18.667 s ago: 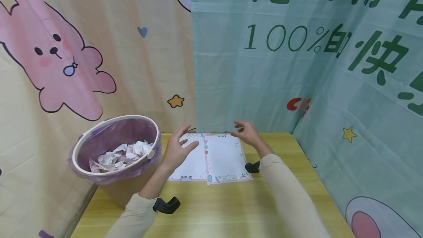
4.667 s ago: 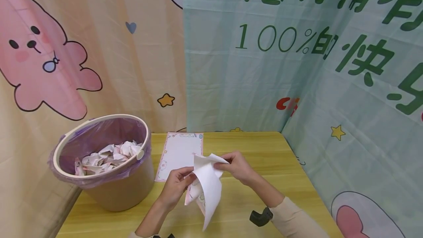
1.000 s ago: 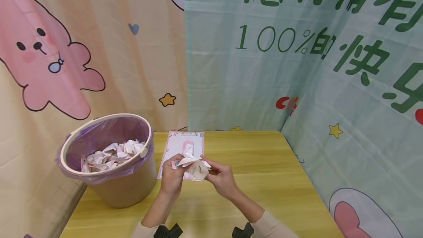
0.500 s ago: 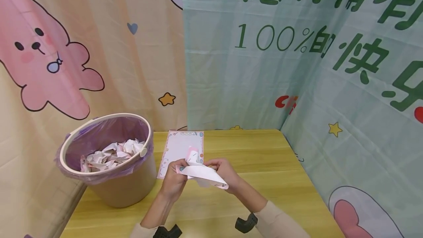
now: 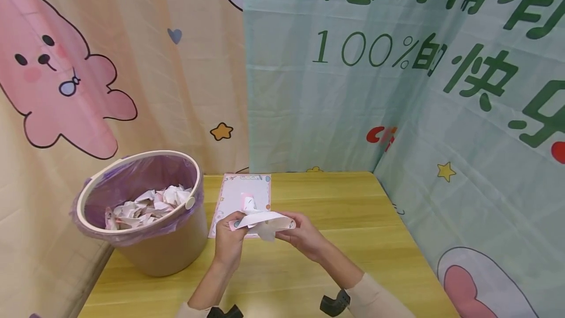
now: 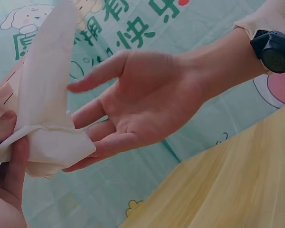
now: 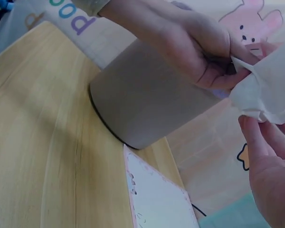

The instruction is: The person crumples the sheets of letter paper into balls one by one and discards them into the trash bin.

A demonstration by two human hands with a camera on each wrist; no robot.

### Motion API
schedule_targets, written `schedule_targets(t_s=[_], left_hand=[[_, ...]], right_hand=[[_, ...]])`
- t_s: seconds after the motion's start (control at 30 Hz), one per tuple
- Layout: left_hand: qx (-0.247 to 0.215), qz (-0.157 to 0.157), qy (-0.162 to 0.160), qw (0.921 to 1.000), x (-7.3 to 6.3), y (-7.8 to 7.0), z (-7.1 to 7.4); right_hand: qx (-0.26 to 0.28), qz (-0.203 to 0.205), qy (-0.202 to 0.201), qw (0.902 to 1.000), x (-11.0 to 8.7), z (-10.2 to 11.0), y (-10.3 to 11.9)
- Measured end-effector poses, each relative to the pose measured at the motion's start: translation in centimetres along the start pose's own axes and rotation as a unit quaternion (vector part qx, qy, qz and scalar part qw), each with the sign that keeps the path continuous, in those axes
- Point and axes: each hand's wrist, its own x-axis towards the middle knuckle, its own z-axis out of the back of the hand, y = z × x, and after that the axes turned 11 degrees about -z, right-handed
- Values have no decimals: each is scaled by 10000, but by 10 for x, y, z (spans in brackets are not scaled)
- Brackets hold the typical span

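Observation:
A white sheet of paper (image 5: pixel 265 220) with a pink printed border is bent and rolled, held above the table. My left hand (image 5: pixel 229 242) pinches its gathered middle between thumb and fingers, as the left wrist view of the paper (image 6: pixel 45 95) also shows. My right hand (image 5: pixel 304 239) is at the paper's right side. In the left wrist view the right hand (image 6: pixel 152 95) has its palm turned up, fingers extended against the paper's lower end and thumb apart. A second bordered sheet (image 5: pixel 238 188) lies flat on the table behind the hands, partly covered by them.
At left on the wooden table (image 5: pixel 335 200) stands a beige bin (image 5: pixel 167 254) lined with a purple bag (image 5: pixel 145 171). Crumpled papers (image 5: pixel 150 207) fill part of it. Printed curtains (image 5: pixel 309 112) hang behind the table and along both sides.
Two sheets lay flat at first; the right one was lifted and folded between both hands. Over the last second the rolled paper turned, and the right hand's fingers opened out.

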Motion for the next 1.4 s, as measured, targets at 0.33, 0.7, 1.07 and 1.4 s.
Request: schedule_targets(t_s=[0.33, 0.7, 1.07, 1.4], left_hand=[[1018, -1161, -391, 9872, 7, -1, 11], [1389, -2966, 1243, 9366, 9, -11, 8], [777, -2876, 1865, 9362, 3, -15, 6], [654, -2536, 1668, 9506, 4, -17, 7]], right_hand=[[-161, -313, -49, 9994, -30, -2, 14], [-2389, -924, -336, 9661, -23, -7, 56], [-2610, -1374, 947, 9508, -11, -2, 69], [-1848, -1454, 1106, 9656, -3, -1, 60]])
